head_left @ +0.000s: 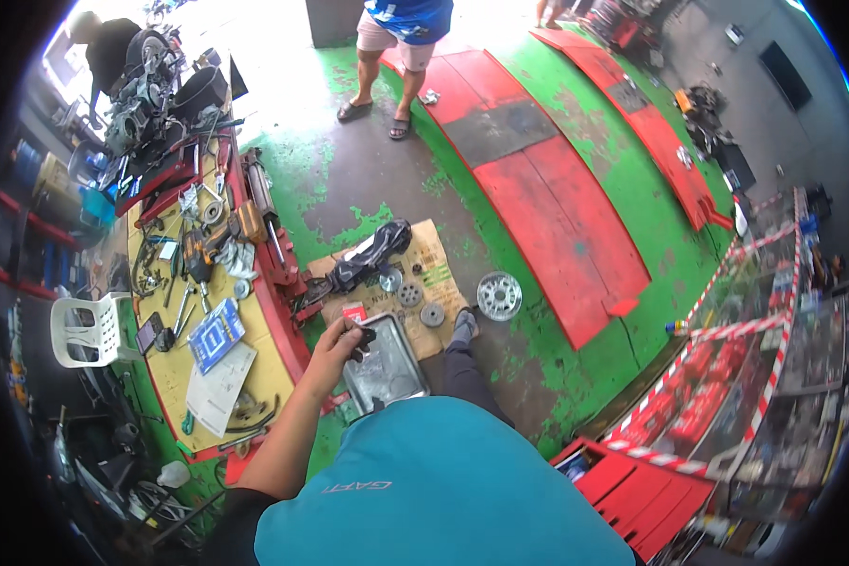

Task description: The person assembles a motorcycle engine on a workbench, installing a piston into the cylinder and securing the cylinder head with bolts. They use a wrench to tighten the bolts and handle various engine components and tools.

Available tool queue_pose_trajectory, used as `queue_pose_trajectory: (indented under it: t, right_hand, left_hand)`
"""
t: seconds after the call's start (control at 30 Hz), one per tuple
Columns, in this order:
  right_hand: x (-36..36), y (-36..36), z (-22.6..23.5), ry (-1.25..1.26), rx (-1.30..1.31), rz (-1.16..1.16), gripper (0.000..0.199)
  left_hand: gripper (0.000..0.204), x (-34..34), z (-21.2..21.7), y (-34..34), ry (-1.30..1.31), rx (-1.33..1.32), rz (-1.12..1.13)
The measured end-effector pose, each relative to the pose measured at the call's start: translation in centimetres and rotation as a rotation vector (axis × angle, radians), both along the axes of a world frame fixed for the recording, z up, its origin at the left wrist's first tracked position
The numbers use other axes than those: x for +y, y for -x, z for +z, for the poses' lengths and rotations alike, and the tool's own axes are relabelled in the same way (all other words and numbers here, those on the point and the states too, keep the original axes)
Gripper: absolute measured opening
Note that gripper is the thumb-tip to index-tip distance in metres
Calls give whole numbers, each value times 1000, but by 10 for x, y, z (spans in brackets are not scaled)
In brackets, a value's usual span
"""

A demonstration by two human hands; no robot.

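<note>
My left hand (334, 353) reaches out over a grey metal tray (393, 370), its fingers closed around a small black part (367, 336) whose kind I cannot make out. Just beyond the fingers, a small red and white packet (354, 311) lies at the edge of a flattened cardboard sheet (431, 247). Round toothed metal parts, one a gear-like disc (409, 294) and another a smaller disc (432, 314), rest on the cardboard. A long item in black plastic wrapping (377, 253) lies at its far side. My right hand is out of view.
To the left, a red-edged workbench (278, 363) carries a cordless drill (198, 259), a blue package (216, 326) and several tools. A silver slotted wheel (499, 296) lies on the green floor. Red ramps (566, 236) stretch to the right. A person (401, 66) stands ahead.
</note>
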State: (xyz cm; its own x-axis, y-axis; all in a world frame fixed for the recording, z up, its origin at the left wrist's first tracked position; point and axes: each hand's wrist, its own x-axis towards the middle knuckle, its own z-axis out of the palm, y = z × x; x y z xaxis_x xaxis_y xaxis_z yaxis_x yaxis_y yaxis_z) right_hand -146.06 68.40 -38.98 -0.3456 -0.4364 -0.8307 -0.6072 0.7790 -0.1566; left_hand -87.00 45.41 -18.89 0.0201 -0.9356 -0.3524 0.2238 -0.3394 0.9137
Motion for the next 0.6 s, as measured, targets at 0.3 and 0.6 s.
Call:
queue_pose_trajectory:
  t: [0.3, 0.6]
  right_hand:
    - [-432, 29, -23, 253, -166, 187, 34]
    - [-901, -219, 226, 793, -737, 384, 32]
  left_hand:
    - [46, -167, -1, 58, -172, 305, 206]
    - [60, -287, 18, 5, -90, -36, 547]
